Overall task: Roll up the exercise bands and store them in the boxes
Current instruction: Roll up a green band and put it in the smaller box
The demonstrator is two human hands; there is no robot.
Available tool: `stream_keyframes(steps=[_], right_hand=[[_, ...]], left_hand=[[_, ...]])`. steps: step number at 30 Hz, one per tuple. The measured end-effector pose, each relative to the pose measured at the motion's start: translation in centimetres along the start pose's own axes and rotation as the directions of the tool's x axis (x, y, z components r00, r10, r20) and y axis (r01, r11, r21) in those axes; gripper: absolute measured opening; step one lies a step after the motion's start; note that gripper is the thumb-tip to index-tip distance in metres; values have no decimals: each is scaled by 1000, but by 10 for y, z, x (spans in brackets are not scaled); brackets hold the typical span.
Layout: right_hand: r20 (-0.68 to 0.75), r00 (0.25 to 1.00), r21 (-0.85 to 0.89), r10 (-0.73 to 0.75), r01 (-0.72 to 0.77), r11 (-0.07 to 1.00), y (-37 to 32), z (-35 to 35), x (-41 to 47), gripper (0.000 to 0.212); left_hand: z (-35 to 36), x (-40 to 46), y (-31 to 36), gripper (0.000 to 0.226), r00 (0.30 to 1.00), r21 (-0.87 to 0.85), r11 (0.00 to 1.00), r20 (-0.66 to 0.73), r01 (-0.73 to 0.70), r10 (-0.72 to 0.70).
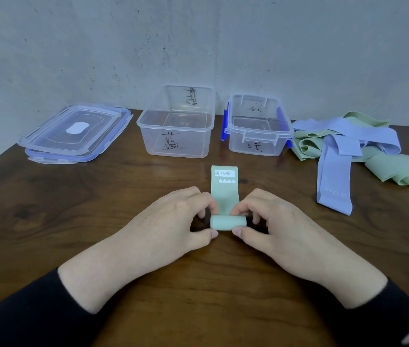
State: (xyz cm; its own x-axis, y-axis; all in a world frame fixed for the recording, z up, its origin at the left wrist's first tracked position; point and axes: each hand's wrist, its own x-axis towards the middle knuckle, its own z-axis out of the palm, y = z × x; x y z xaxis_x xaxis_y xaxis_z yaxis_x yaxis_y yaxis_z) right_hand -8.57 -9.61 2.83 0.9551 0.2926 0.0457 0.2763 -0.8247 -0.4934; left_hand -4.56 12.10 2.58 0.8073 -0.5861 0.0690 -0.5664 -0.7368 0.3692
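Both hands, left hand (173, 216) and right hand (273, 221), pinch a half-rolled green band (227, 221) mid-frame; both boxes (176, 121) are empty (pile of bands (348, 146) upper right awaits).

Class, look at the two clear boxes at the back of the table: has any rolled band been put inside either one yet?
No: the larger box and the smaller box hold no band.

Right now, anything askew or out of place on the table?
Only the unrolled bands: a tangled green and lilac heap right of the smaller box. Both hands pinch the green band, rolling straight.
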Motion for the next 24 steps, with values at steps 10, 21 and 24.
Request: stream_keyframes(steps=[10,21,24], right_hand=[[-24,1000,9,7,-7,1000,0,1,0,20],[-15,1000,30,15,-14,999,-1,0,0,30],[-14,1000,22,23,-22,999,-1,-1,0,29]], left_hand=[[1,-1,-1,23,1000,-9,1000,-15,-5,5],[2,0,-2,24,1000,2,1000,-21,4,-4],[1,-1,-2,23,1000,-4,1000,-18,4,-4]])
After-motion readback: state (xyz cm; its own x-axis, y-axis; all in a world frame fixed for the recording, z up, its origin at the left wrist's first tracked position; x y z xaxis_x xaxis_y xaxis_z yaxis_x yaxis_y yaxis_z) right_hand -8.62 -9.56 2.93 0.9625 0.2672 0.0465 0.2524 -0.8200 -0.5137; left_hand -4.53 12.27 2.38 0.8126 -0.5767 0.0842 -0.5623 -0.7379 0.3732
